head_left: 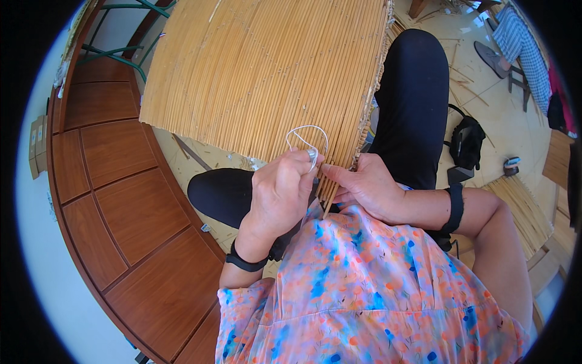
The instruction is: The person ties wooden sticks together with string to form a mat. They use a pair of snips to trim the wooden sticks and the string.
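A large mat of thin straw-coloured sticks (pixel 267 73) spreads over my knees and away from me. Its stitched side edge runs along my right leg. My left hand (pixel 280 193) is closed in a pinch on a white cord (pixel 307 127), which forms a loose loop over the mat's near end. A silvery band (pixel 313 154) sits on one of its fingers. Close beside it, my right hand (pixel 374 189) grips a few loose stick ends (pixel 328 193) at the near right corner, thumb on top. Its lower fingers are partly hidden under the sticks.
A reddish-brown panelled wooden bench (pixel 145 200) curves along the left. On the right floor lie a black bag (pixel 466 141), scattered sticks (pixel 470 91) and another stick mat (pixel 515 209). Another person's shoe (pixel 492 59) and checked trouser leg (pixel 526 51) show at upper right.
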`<state>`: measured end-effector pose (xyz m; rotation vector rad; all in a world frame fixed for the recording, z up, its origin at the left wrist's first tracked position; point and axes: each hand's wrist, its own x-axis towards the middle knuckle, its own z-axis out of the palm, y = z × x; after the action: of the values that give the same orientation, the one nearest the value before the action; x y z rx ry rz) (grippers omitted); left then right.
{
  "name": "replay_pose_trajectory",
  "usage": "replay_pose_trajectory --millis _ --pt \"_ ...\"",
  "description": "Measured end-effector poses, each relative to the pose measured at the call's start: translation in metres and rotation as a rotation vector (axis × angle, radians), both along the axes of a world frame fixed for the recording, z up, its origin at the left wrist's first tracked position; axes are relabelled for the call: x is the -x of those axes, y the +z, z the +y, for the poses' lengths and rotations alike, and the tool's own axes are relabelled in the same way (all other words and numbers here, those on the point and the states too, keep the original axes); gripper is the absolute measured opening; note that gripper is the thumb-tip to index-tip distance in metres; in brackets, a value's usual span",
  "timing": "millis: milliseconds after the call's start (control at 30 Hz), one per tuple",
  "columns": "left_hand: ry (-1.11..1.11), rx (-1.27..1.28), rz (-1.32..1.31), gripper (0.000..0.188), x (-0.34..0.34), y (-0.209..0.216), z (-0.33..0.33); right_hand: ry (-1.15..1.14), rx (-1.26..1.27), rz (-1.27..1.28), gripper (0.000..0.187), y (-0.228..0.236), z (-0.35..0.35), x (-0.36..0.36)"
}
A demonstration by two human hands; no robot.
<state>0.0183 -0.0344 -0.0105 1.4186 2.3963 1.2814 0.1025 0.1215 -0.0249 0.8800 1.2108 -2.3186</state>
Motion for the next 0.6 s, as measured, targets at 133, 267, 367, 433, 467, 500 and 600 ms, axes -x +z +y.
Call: replay_pose_trajectory --millis 133,267,367,433,467,500,600 --pt "0.006 0.003 -0.004 0.013 -0.0005 -0.0004 -0.0002 -0.001 0.004 0.005 0.023 -0.0010 0.0001 0.0002" --pt "0.004 0.004 -0.002 0.013 -0.0003 0.0001 0.0011 -0.001 -0.004 0.008 0.023 -0.0006 0.0003 0.0001" --pt "-0.001 0.003 0.003 0.013 0.0000 0.0003 0.0010 -0.001 -0.009 0.008 0.024 0.0002 0.0001 0.0006" --pt "0.005 0.012 -0.003 0.013 -0.0002 -0.0002 0.0002 -0.002 -0.006 0.010 0.024 -0.0024 -0.0005 0.0002" --pt "0.012 0.019 -0.009 0.014 -0.0002 -0.0003 0.0000 -0.004 -0.003 0.012 0.024 -0.0035 -0.0007 0.0000" --pt "0.011 0.020 -0.009 0.014 0.0002 -0.0002 -0.0001 -0.005 -0.003 0.012 0.024 -0.0038 -0.0006 -0.0001" --pt "0.006 0.008 -0.002 0.014 0.0006 -0.0003 0.0003 0.009 -0.023 0.006 0.024 -0.0053 -0.0007 -0.0004"
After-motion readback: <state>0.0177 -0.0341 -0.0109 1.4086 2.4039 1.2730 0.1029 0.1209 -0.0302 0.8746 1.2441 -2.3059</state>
